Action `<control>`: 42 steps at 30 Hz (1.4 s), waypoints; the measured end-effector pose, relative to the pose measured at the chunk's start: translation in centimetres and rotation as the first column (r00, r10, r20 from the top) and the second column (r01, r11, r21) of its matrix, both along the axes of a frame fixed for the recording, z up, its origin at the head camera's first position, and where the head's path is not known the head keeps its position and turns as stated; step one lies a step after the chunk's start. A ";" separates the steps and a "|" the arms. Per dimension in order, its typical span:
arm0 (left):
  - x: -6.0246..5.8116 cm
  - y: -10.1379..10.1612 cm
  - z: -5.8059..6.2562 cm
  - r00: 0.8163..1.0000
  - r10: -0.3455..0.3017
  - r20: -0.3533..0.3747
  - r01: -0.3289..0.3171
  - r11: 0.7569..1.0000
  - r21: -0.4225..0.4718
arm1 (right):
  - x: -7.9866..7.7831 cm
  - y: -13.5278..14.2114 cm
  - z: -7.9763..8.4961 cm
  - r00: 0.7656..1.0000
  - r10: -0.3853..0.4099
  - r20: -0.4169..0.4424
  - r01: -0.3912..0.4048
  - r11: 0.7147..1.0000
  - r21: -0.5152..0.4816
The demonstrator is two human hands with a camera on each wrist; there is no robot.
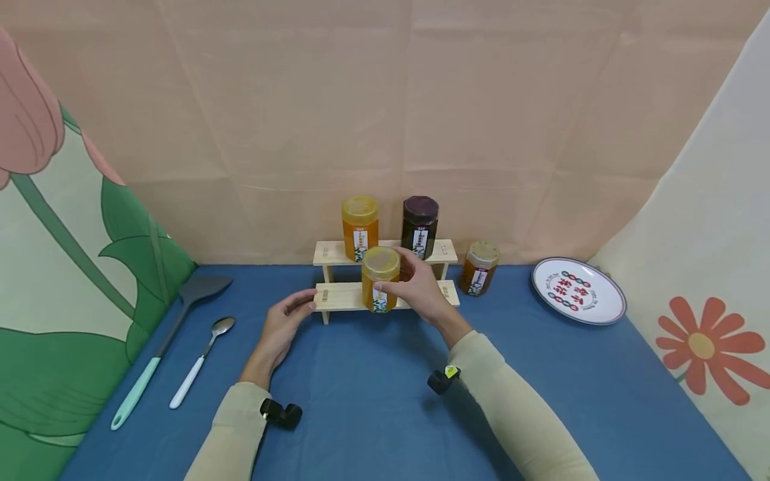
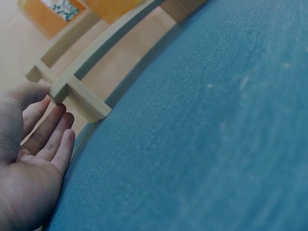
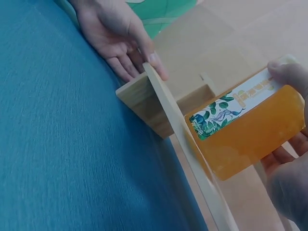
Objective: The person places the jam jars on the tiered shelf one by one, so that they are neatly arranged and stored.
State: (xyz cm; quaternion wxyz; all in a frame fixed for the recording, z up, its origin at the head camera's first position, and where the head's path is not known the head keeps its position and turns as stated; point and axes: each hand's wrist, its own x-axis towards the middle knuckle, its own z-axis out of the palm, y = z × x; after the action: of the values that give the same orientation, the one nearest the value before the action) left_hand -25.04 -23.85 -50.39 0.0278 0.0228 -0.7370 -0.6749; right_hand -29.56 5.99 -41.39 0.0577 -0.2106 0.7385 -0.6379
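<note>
In the head view a two-step wooden rack (image 1: 343, 297) stands at the back of the blue cloth. My right hand (image 1: 421, 287) grips a honey jar (image 1: 381, 274) with a yellow lid, thumb in front and fingers round its far side. The jar's base is at the lower step; in the right wrist view the honey jar (image 3: 250, 130) appears upright against the board. My left hand (image 1: 285, 327) pinches the left end of the lower step, its thumb and fingertips at the corner of the rack (image 2: 86, 103). Its other fingers are loosely bent below.
On the upper step stand an amber jar (image 1: 359, 227) and a dark jar (image 1: 420, 227). Right of the rack are a smaller jar (image 1: 478, 268) and a white plate (image 1: 579, 314). At left lie a spatula (image 1: 162, 347) and a spoon (image 1: 201, 361).
</note>
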 end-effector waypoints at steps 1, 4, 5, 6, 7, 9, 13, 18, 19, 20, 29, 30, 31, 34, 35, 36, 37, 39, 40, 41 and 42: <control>0.0 0.0 0.0 1.000 0.000 0.002 0.000 1.000 0.003 | 0.0 -0.1 0.0 1.000 0.002 0.001 -0.002 1.000 -0.002; 0.2 0.1 -0.1 1.000 -0.002 0.010 0.002 1.000 0.001 | -0.1 -0.6 -0.2 1.000 0.016 0.003 -0.016 1.000 -0.001; 0.2 0.1 -0.1 1.000 -0.001 0.012 0.001 1.000 0.003 | -0.1 -0.7 -0.2 1.000 0.019 0.005 -0.019 1.000 -0.001; 0.2 0.1 -0.1 1.000 -0.001 0.013 0.001 1.000 0.003 | -0.1 -0.8 -0.3 1.000 0.023 0.004 -0.023 1.000 -0.004; 0.2 0.1 -0.1 1.000 -0.002 0.011 0.002 1.000 0.000 | 0.0 -0.9 -0.4 1.000 0.022 -0.001 -0.022 1.000 -0.005; 0.2 0.2 -0.1 1.000 -0.003 0.006 0.003 1.000 -0.001 | 0.0 -1.0 -0.5 1.000 0.019 -0.011 -0.020 1.000 -0.006; 0.1 0.3 -0.1 1.000 -0.003 0.001 0.003 1.000 0.002 | 0.3 -0.8 -0.9 0.998 0.007 -0.058 -0.008 1.000 -0.004; 0.0 0.2 -0.2 1.000 -0.007 -0.005 0.007 1.000 0.006 | 0.8 -0.1 -1.6 0.995 -0.023 -0.094 0.016 0.997 -0.080; 0.0 0.2 -0.1 1.000 -0.009 -0.007 0.009 1.000 0.003 | 0.9 0.0 -1.8 0.995 -0.028 -0.092 0.020 0.995 -0.096; 0.0 0.1 -0.1 1.000 -0.009 -0.009 0.009 1.000 0.005 | 1.0 0.0 -1.9 0.996 -0.029 -0.089 0.020 0.994 -0.109; 0.0 0.0 0.1 1.000 -0.007 -0.003 0.007 1.000 0.000 | 1.4 -0.5 -2.7 0.995 -0.077 -0.062 0.068 0.989 -0.130; 0.0 0.0 0.1 1.000 -0.008 -0.001 0.008 1.000 0.001 | 1.3 -0.7 -2.7 0.994 -0.084 -0.063 0.075 0.989 -0.128; 0.0 0.0 0.1 1.000 -0.006 -0.001 0.006 1.000 0.005 | 1.3 -0.8 -2.8 0.994 -0.090 -0.063 0.082 0.989 -0.127; 0.0 0.0 0.1 1.000 -0.003 0.002 0.003 1.000 0.003 | 1.1 -1.1 -2.8 0.993 -0.096 -0.069 0.087 0.988 -0.126; 0.0 0.0 0.2 1.000 -0.003 0.003 0.003 1.000 0.003 | 1.0 -1.2 -2.9 0.993 -0.097 -0.073 0.087 0.988 -0.126; -0.1 0.0 0.2 1.000 -0.001 0.004 0.001 1.000 0.006 | 0.9 -1.3 -2.9 0.992 -0.096 -0.076 0.086 0.989 -0.124; 0.0 0.0 0.2 1.000 -0.001 0.005 0.001 1.000 0.004 | 0.8 -1.4 -2.9 0.993 -0.093 -0.078 0.083 0.989 -0.125; 0.0 0.0 0.2 1.000 0.000 0.008 0.000 1.000 0.003 | 0.7 -1.6 -2.9 0.993 -0.087 -0.083 0.076 0.989 -0.124; 0.0 0.0 0.2 1.000 0.000 0.009 0.000 1.000 0.002 | 0.7 -1.7 -2.9 0.993 -0.087 -0.083 0.076 0.989 -0.126; 0.0 0.0 0.2 1.000 0.000 0.011 0.000 1.000 -0.002 | 0.7 -1.8 -2.9 0.993 -0.086 -0.083 0.075 0.989 -0.126; 0.0 0.0 0.2 1.000 0.000 0.013 0.000 1.000 -0.005 | 0.7 -1.9 -2.9 0.993 -0.085 -0.083 0.074 0.989 -0.127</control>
State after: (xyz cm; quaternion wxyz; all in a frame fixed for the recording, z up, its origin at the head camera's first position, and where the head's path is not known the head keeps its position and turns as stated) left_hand -25.02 -23.84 -50.20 0.0230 0.0271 -0.7387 -0.6731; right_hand -28.87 4.06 -44.34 -0.0135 -0.2119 0.7073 -0.6742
